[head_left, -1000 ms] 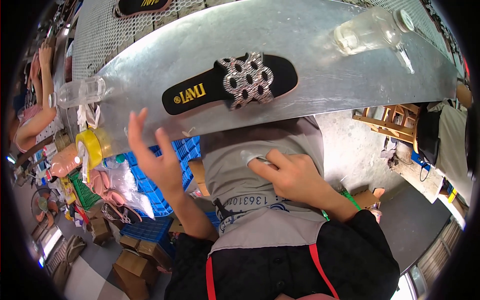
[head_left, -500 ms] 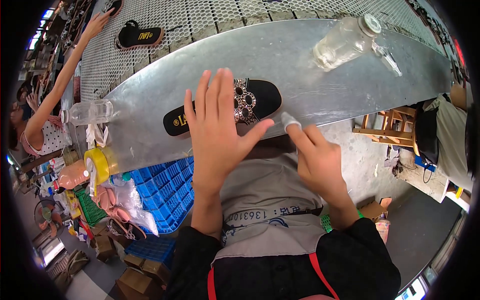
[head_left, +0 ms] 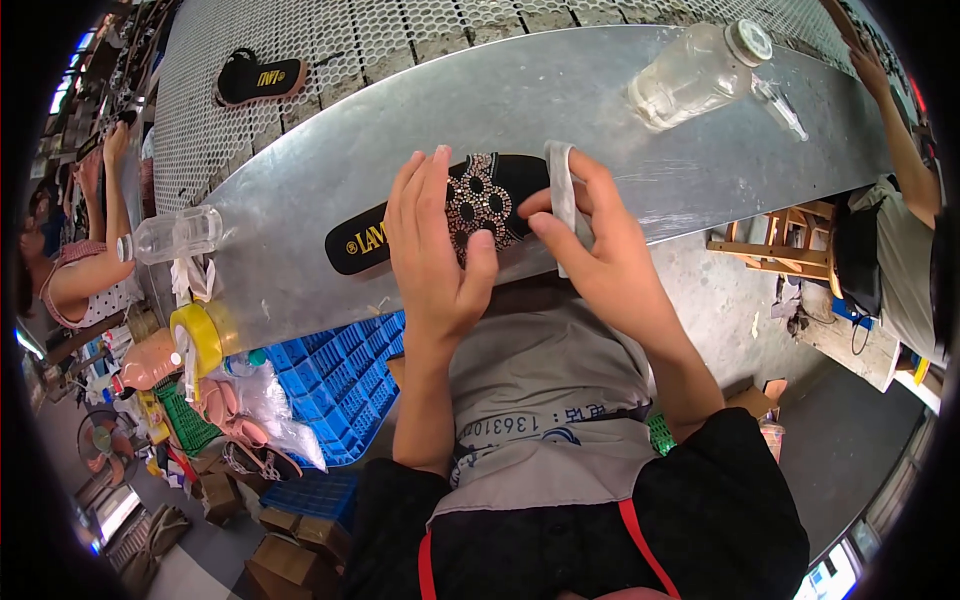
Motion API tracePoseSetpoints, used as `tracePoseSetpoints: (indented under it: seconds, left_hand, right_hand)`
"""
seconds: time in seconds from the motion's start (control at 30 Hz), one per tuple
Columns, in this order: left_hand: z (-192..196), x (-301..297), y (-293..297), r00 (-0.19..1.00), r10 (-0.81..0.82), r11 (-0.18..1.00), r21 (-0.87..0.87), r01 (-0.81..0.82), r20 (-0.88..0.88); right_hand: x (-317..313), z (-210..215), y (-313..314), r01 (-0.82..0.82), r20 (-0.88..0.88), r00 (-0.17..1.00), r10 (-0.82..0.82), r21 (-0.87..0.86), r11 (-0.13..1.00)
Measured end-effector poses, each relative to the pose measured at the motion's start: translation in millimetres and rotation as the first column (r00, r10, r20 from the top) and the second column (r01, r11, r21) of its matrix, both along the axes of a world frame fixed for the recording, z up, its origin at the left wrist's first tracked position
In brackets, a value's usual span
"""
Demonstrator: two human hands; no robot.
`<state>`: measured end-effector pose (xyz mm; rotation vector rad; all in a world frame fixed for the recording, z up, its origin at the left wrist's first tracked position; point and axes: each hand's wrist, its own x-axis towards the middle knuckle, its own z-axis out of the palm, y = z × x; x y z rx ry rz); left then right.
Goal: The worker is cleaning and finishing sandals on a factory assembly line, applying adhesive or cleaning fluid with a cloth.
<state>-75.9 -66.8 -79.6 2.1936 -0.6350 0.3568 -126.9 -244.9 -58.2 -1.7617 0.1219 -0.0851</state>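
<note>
A black flat slipper sandal (head_left: 485,203) lies sideways on the metal worktop, its toe to the right. Rows of sparkling stones form rings on its strap, and gold lettering marks the heel end. My left hand (head_left: 432,262) rests over the middle of the sandal beside the strap, fingers stretched out and thumb apart. At the toe end, a narrow whitish cloth (head_left: 562,190) hangs across the fingers of my right hand (head_left: 607,255), which grips it close to the sole. The hand partly hides the toe.
A clear glass jar (head_left: 695,75) and a small nozzle bottle (head_left: 780,108) are at the back right of the worktop (head_left: 330,170). Left are a plastic bottle (head_left: 180,233) and yellow tape (head_left: 200,335). Another sandal (head_left: 262,80) lies on the mesh conveyor (head_left: 400,25). People work at both sides.
My right hand has moved up and left onto the sandal's toe, the cloth now showing as a strip. My left thumb has drawn in. The co-worker's arm at left has pulled back from the conveyor.
</note>
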Motion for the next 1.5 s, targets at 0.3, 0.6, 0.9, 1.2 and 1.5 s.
tracePoseSetpoints:
  seconds: [0.3, 0.6, 0.9, 1.2, 1.5]
  left_hand:
    - [0.1, -4.7, 10.3, 0.991, -0.023, 0.988, -0.152, 0.004, -0.129]
    - [37.6, 14.7, 58.6, 0.994, -0.045, 0.867, 0.491, 0.088, -0.099]
    - [52.5, 22.5, 57.4, 0.958, -0.014, 0.925, 0.361, 0.121, -0.286]
    - [42.5, 11.1, 56.4, 0.995, -0.007, 0.889, 0.455, 0.051, -0.097]
    - [-11.7, -10.3, 56.1, 0.962, 0.039, 0.891, 0.426, -0.157, 0.272]
  right_hand:
    - [9.9, -1.6, 4.6, 0.064, -0.091, 0.995, -0.051, 0.143, 0.988]
    - [-16.2, -10.9, -29.1, 0.197, -0.076, 0.98, -0.182, 0.285, 0.938]
    - [-44.2, -8.8, -19.7, 0.221, -0.037, 0.975, -0.219, 0.268, 0.938]
    - [-67.9, 26.7, -55.1, 0.212, 0.281, 0.923, -0.262, 0.198, 0.957]
    - [-20.3, 52.0, -118.3, 0.045, 0.478, 0.798, -0.367, 0.56, 0.828]
